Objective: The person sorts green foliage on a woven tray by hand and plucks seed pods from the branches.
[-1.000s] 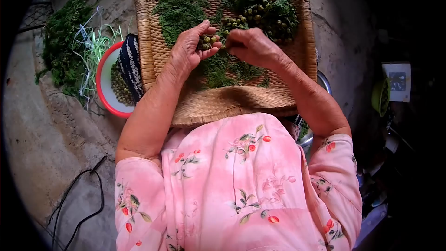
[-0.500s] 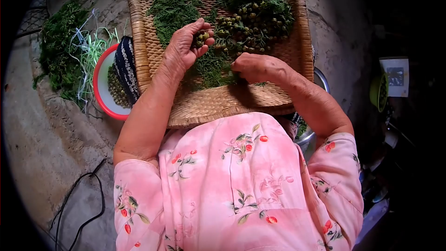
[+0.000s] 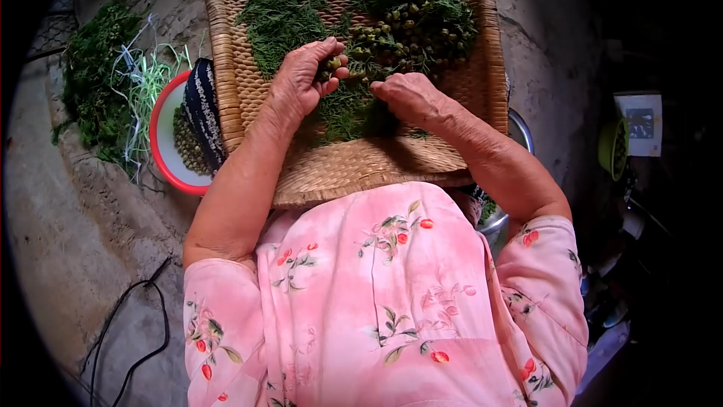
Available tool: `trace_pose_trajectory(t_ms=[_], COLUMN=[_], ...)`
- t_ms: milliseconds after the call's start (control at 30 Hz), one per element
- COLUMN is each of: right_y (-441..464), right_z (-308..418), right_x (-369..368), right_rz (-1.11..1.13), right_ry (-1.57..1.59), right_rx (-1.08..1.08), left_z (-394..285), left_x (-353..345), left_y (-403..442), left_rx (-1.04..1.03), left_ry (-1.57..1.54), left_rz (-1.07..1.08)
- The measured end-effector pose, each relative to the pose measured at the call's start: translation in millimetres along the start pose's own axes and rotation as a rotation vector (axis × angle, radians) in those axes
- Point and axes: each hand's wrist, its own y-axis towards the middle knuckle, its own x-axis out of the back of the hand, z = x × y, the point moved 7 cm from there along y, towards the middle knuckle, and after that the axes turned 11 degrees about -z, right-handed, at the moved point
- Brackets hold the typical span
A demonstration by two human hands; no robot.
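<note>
My left hand (image 3: 305, 76) is curled around several small round green cones (image 3: 330, 67), which show between the thumb and fingers. My right hand (image 3: 410, 98) is closed in a pinch just to the right; whatever its fingertips hold is hidden. Both hands are over a woven wicker tray (image 3: 407, 157) resting at my lap. Feathery green sprigs (image 3: 280, 19) lie in a pile at the tray's far left. At the far right a heap of cone-bearing sprigs (image 3: 410, 27) is spread out. Loose greens (image 3: 345, 117) lie below and between my hands.
Left of the tray stands a red-rimmed basin (image 3: 160, 158) with round cones in it and a dark patterned cloth over its side. Beyond it are green branches (image 3: 94, 91) and pale plastic strings (image 3: 147, 98). A metal basin (image 3: 522, 130) shows at right. A black cable (image 3: 162, 309) crosses the floor.
My right hand has moved up and slightly left, nearer to my left hand. My left hand has shifted down a little, still holding the cones.
</note>
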Motion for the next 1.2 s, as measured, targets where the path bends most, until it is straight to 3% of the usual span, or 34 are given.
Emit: trace_pose_trajectory(t_ms=[333, 433, 500, 567, 633, 700, 767, 800, 833, 900, 1067, 1200], right_y=[4, 6, 5, 8, 7, 9, 12, 8, 12, 8, 8, 10], right_z=[-15, -24, -36, -32, -15, -24, -33, -30, -29, -17, -9, -10], right_x=[28, 27, 30, 38, 44, 38, 42, 38, 23, 11, 1, 7], right_rz=[-0.173, -0.186, -0.283, -0.358, -0.189, -0.228, -0.357, -0.384, -0.194, -0.162, -0.233, -0.145], right_ry=[0.175, 0.361, 0.751, 0.799, 1.277, 1.256, 0.464, 0.429, 0.224, 0.000, -0.130, -0.108], right_rx=[-0.128, -0.180, -0.348, -0.264, -0.263, -0.306, -0.192, -0.124, -0.121, -0.019, 0.080, -0.007], left_z=[0, 1, 6, 12, 16, 18, 15, 14, 13, 10, 9, 10], left_x=[-1, -2, -5, -8, -17, -16, -14, -14, -13, -13, -15, -14], left_y=[-2, -1, -3, -4, -12, -6, -5, -5, -5, -6, -8, -7], left_rx=[-0.027, -0.020, 0.030, 0.057, 0.126, 0.121, 0.114, 0.113, 0.099, 0.081, 0.065, 0.062], left_ry=[0.012, 0.026, 0.041, 0.068, 0.061, 0.055, 0.039, 0.041, 0.024, 0.009, 0.000, 0.006], left_rz=[0.021, 0.016, 0.054, 0.061, 0.124, 0.143, 0.126, 0.126, 0.120, 0.115, 0.136, 0.122])
